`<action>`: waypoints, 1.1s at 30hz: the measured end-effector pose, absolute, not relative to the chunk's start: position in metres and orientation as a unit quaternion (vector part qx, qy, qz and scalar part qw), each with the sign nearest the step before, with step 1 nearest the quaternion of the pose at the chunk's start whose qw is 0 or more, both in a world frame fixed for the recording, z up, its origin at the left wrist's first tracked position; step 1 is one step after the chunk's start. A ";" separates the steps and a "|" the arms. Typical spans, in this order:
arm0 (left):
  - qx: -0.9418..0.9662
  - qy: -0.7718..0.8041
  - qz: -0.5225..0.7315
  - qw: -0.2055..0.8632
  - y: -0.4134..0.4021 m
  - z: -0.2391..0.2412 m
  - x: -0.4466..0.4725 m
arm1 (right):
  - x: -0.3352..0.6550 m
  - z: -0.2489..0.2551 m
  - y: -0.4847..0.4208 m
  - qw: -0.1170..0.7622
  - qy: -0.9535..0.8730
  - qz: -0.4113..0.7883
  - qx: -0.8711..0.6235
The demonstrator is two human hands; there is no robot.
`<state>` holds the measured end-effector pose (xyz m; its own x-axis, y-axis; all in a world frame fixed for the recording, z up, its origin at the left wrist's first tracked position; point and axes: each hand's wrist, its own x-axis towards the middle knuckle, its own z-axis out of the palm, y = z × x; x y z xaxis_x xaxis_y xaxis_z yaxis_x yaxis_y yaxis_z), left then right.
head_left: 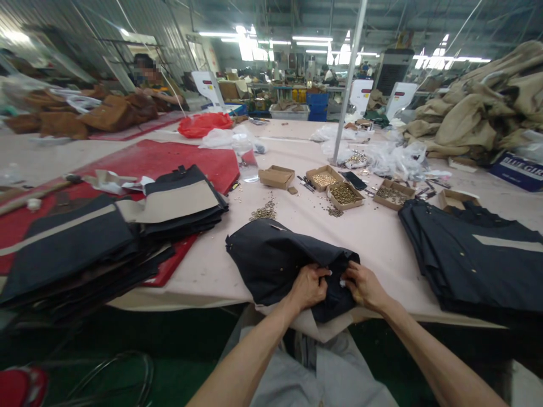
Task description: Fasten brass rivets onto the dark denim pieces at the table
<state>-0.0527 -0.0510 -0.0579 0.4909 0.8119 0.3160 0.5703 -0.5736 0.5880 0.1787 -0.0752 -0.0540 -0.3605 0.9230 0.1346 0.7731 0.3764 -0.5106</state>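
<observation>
In the head view, the dark fabric piece (267, 251) lies just nearside of the loose metal fittings (264, 211), its bunched end pinched by the left hand (311, 285) and right hand (362, 284), apparently being worked there, the next move likely calling for steady fingertip control.

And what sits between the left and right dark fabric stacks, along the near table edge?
A dark fabric piece, with the left hand and right hand on it; pale tabletop shows on either side. Seen in the head view.
</observation>
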 end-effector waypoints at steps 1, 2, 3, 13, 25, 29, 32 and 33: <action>0.841 0.413 0.285 0.204 -0.051 -0.057 -0.053 | 0.178 -0.053 -0.075 0.187 -0.807 0.179 -0.530; 0.845 0.413 0.275 0.199 -0.052 -0.057 -0.053 | 0.178 -0.052 -0.075 0.174 -0.810 0.177 -0.532; 0.851 0.413 0.260 0.192 -0.053 -0.056 -0.054 | 0.178 -0.051 -0.075 0.164 -0.812 0.177 -0.532; 0.892 0.413 0.132 0.130 -0.058 -0.049 -0.054 | 0.177 -0.046 -0.078 0.129 -0.802 0.192 -0.551; 0.899 0.399 0.137 0.120 -0.061 -0.044 -0.052 | 0.173 -0.036 -0.081 0.114 -0.824 0.181 -0.525; 0.899 0.390 0.158 0.121 -0.063 -0.040 -0.051 | 0.175 -0.043 -0.087 0.179 -0.807 0.186 -0.531; 0.898 0.392 0.158 0.126 -0.062 -0.039 -0.051 | 0.173 -0.043 -0.089 0.202 -0.800 0.189 -0.533; 0.896 0.394 0.157 0.128 -0.062 -0.040 -0.051 | 0.173 -0.042 -0.089 0.199 -0.799 0.190 -0.534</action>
<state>-0.0511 -0.0619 -0.0399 0.6400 0.7470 0.1801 0.6663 -0.6563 0.3541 0.1728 -0.0887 -0.0425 -0.3504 0.9294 0.1159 0.7781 0.3577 -0.5164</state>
